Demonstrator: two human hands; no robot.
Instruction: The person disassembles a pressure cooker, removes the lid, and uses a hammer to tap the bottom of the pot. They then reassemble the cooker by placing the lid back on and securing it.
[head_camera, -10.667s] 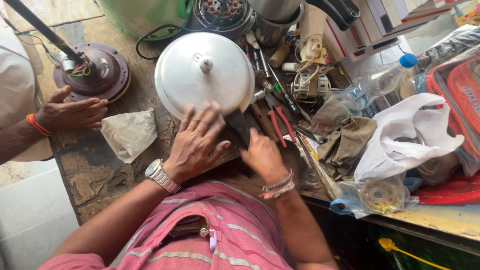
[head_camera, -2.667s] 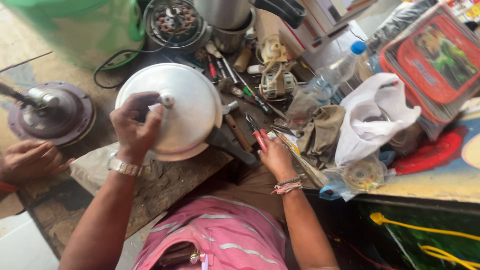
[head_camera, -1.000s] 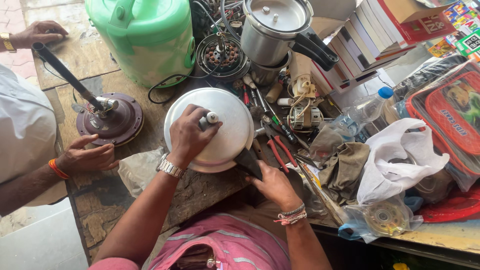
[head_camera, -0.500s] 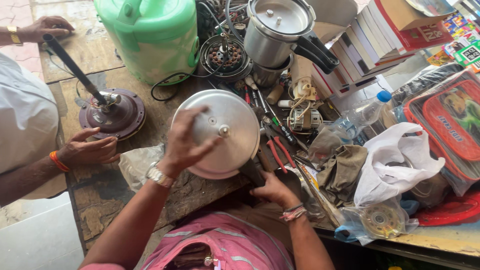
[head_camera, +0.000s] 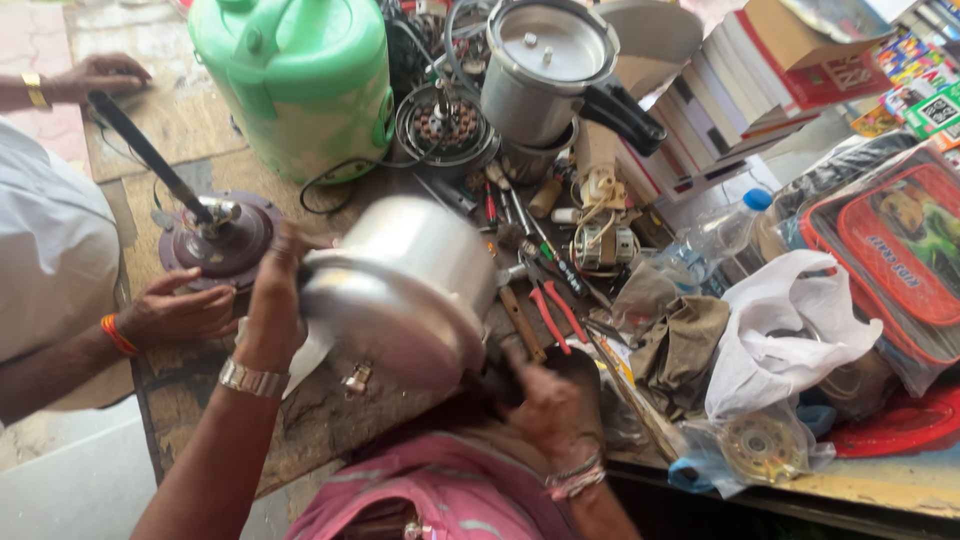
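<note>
Holding a silvery metal pot (head_camera: 405, 290) tipped on its side above the cluttered desk (head_camera: 330, 420), I have my left hand (head_camera: 270, 310) clamped around its rim at the left, fingers curled over the edge. My right hand (head_camera: 545, 405) is closed around the pot's dark handle beneath its lower right side, close to my chest. A big green plastic container (head_camera: 295, 75) stands beyond, with a lidded pressure cooker (head_camera: 550, 65) to its right. Red-handled pliers (head_camera: 555, 315) lie just right of the pot.
</note>
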